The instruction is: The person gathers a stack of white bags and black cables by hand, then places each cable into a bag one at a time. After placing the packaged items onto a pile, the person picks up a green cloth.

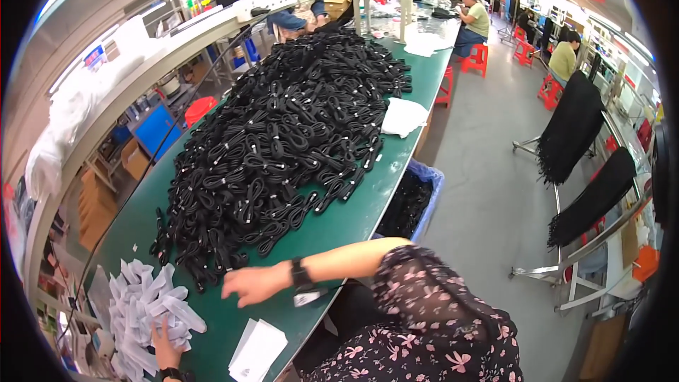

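Observation:
My left hand (165,349) is at the lower left, its fingers in a loose pile of pale, translucent plastic bags (145,297). The fingers appear closed on one bag, though the pile partly hides them. My right hand (253,286) hovers over the green table with thumb and fingers apart and nothing visible between them. Just beyond it lie the nearest of many coiled black cables (272,134), each tied in a bundle and heaped high along the table. A stack of white paper slips (257,350) rests near the table's front edge.
A white bag (404,117) lies on the table's right edge. Below that edge stands a blue-lined bin (433,184) with black items inside. Racks hung with black cords (574,124) stand across the aisle. Other people sit farther off, near red stools (475,59). A raised shelf (134,64) runs along the left.

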`<state>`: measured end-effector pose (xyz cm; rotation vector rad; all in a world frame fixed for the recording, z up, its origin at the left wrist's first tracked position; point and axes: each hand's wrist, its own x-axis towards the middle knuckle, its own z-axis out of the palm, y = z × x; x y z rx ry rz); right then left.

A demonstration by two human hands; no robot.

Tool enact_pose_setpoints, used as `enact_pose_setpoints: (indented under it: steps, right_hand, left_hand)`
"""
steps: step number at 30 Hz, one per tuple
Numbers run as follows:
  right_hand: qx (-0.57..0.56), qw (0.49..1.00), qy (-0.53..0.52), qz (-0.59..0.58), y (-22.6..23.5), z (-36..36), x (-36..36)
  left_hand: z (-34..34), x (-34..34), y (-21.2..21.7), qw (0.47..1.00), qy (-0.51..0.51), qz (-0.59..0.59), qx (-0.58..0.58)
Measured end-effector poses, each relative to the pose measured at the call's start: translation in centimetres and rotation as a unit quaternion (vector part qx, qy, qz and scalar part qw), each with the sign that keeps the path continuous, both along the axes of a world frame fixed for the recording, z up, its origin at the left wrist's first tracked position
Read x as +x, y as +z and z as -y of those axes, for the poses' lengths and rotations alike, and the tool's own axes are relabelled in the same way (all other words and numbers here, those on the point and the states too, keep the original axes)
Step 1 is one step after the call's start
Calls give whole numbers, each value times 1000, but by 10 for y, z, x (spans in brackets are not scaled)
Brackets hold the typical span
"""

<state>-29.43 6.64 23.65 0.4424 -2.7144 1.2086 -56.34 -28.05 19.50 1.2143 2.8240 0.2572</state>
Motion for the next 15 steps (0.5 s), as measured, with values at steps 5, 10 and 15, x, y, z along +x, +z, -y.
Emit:
enact_pose_setpoints:
  steps: [5,10,15]
  right_hand:
    - [-25,979,-203,-6,7,-112,120]
    - [-170,880,-443,-3,-17,-181,215]
    - [-239,828,-506,-5,-24,-208,247]
  left_hand:
    - [68,-50,-27,996,13,-82,-31]
    - [15,-1,-3,985,45,-152,-64]
    - [-16,33,48,986,154,16,-63]
